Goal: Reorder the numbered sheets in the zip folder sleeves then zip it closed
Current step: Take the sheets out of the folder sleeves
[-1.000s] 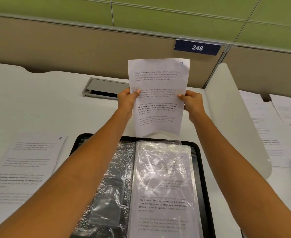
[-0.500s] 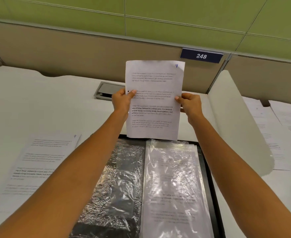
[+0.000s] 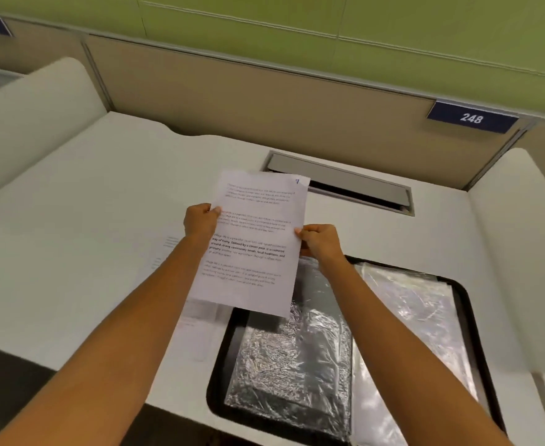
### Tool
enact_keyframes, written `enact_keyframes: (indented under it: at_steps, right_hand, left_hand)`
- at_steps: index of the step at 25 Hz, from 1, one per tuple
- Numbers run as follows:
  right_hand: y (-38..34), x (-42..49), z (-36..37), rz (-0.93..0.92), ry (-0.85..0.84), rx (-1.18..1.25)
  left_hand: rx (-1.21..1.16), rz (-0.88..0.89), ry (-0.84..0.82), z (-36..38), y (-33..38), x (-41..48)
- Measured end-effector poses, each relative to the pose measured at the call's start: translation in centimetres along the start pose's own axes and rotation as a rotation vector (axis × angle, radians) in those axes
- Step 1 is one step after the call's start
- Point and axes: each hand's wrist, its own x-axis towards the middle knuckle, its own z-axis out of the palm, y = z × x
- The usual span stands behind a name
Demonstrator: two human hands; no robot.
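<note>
Two bare arms reach from the bottom of the frame to the centre, where both hands hold up one printed sheet (image 3: 255, 243). The left hand (image 3: 202, 220) pinches the sheet's left edge, thumb on the front and curled fingers behind. The right hand (image 3: 321, 241) pinches the right edge slightly lower, in the same way. Both grips are closed tight on the paper. The sheet is in the air, tilted a little clockwise, with a handwritten blue 7 in its top right corner and blocks of small text below.

At lower right of the frame the black-rimmed folder (image 3: 219, 358) lies open on the white desk (image 3: 87, 204). The sheet's bottom corner overlaps its upper left corner in the view. Inside, a crinkled clear sleeve (image 3: 296, 349) lies on the left half and more glossy sleeves (image 3: 409, 310) on the right.

A second page (image 3: 168, 249) lies flat on the desk, mostly hidden under the left arm. A grey hatch (image 3: 345, 185) is set into the desk behind the sheet. A dark plate (image 3: 472, 118) reading 248 sits at upper right.
</note>
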Motion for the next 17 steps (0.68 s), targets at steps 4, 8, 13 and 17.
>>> enact_keyframes:
  at_steps: [4,8,13,17]
  right_hand:
    - [1.9,-1.9,6.8,0.071,-0.074,-0.046]
    - [3.7,-3.0,11.7,0.135,-0.09,-0.076]
    - [6.5,-2.7,15.4,0.17,-0.035,-0.217]
    - [7.6,-2.9,16.6,0.166,0.014,-0.35]
  left_hand:
    - [0.127,-0.053,0.055,-6.7,-3.7,1.0]
    - [0.269,-0.048,0.033,-11.4,-6.6,1.1]
    - [0.411,-0.06,0.009,-13.4,-8.5,2.0]
    - [0.497,-0.037,-0.037,-13.6,-9.6,2.6]
